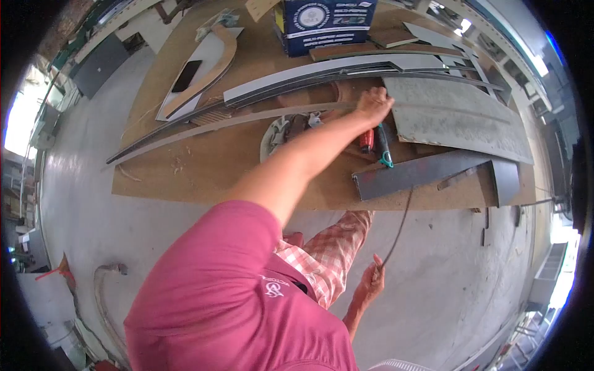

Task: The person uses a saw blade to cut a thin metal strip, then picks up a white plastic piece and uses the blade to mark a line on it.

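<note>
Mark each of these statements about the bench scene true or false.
1. The left hand reaches onto the board. True.
2. The right hand holds a thin cord. True.
3. A blue box stands at the board's far edge. True.
4. The right hand holds a hammer. False: it holds only the cord.
5. The person wears a green shirt. False: the shirt is pink.

Blue box [325,21], phone [186,75]
</note>
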A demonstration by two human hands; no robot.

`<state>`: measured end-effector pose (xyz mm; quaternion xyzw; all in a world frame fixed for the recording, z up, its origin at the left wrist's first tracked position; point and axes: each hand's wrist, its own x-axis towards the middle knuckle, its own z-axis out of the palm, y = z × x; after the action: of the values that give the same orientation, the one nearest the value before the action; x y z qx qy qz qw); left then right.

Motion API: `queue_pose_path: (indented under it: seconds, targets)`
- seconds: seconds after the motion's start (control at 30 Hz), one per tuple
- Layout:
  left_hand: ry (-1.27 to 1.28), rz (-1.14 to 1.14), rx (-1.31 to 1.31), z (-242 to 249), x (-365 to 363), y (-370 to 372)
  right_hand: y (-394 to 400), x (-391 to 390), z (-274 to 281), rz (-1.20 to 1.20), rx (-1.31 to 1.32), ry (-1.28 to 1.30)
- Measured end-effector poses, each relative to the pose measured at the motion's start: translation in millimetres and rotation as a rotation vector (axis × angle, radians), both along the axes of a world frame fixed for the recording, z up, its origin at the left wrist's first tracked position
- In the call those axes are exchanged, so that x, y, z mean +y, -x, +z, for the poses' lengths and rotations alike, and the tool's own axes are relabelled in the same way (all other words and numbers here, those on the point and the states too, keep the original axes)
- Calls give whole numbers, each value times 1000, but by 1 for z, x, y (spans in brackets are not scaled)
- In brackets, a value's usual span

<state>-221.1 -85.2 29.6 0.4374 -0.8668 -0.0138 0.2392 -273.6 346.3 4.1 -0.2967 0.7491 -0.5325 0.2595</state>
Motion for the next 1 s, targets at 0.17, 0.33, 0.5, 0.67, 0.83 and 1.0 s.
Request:
queue_pose_path:
  seconds: [0.17, 0.33, 0.5, 0.67, 0.83, 1.0]
  targets:
    - [8, 150, 30, -39, -19, 35, 2, 15, 16, -52, -17, -110]
    - [88, 141, 110, -11, 8, -2, -1, 14, 11, -59, -25, -36]
    - [274, -16, 522, 37, 86, -141, -2, 5, 6, 7, -55, -10]
    - [291, 392, 104, -5, 139, -335, -9, -9, 3, 145, -143, -1]
    - [52, 445, -138, -31, 141, -419, -20, -29, 4, 271, -20, -19]
    - [64, 296, -105, -44, 121, -409, -34, -32, 18, 244, 54, -8]
